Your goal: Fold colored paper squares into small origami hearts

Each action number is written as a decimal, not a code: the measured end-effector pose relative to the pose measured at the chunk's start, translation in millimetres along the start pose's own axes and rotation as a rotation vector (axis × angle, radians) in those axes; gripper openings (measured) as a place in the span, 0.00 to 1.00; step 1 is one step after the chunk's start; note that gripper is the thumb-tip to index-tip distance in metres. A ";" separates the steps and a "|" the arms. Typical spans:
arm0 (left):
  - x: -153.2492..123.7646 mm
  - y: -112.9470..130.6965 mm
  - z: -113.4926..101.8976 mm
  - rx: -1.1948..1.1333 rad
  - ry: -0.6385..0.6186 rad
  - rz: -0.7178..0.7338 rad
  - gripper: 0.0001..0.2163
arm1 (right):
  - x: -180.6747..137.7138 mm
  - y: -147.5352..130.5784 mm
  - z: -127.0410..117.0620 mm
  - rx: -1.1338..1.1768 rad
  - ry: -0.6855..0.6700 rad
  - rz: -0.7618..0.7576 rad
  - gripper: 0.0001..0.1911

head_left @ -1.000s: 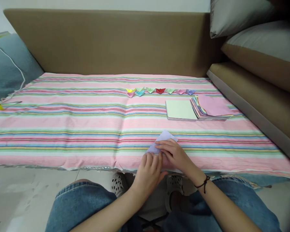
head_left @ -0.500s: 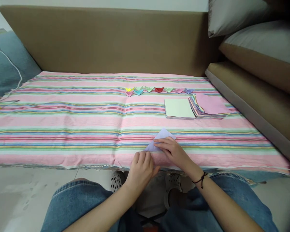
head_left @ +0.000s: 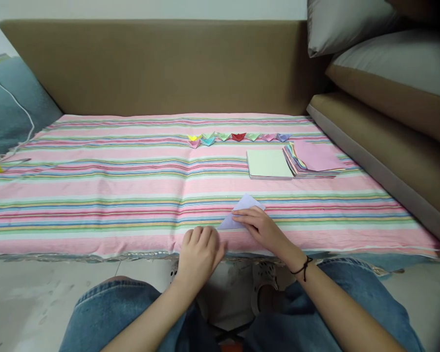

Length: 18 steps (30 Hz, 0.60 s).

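Note:
A pale lilac sheet of paper [head_left: 246, 204], folded into a pointed shape, lies near the front edge of the striped cloth [head_left: 132, 190]. My right hand [head_left: 266, 230] lies flat on it, fingers stretched out and pressing the paper down. My left hand [head_left: 200, 254] rests at the cloth's front edge, just left of the paper and apart from it, its fingers loosely curled with nothing visible in them.
A row of small folded paper boats [head_left: 238, 138] lies further back. Beside them sit a pale green paper stack [head_left: 268, 164] and a fanned coloured stack topped pink [head_left: 315, 157]. Brown cushions [head_left: 381, 127] rise at the right. My knees in jeans are below.
My left hand has slid left along the cloth's edge, off the paper. My right hand has stayed pressing on the paper.

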<state>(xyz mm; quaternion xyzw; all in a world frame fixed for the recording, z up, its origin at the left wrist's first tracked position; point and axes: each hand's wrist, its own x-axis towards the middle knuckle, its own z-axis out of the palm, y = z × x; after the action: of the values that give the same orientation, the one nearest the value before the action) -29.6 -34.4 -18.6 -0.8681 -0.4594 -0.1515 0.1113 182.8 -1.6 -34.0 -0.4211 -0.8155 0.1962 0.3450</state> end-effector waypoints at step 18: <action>31.7 -17.5 9.5 -0.080 -0.030 0.301 0.04 | -0.7 -7.9 -1.7 -0.200 -0.027 -0.096 0.09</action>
<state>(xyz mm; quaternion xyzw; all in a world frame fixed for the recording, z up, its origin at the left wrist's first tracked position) -25.7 2.8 -14.9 -0.9330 -0.3195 -0.1383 0.0912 179.9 -6.5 -28.3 -0.4110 -0.8550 0.1030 0.2992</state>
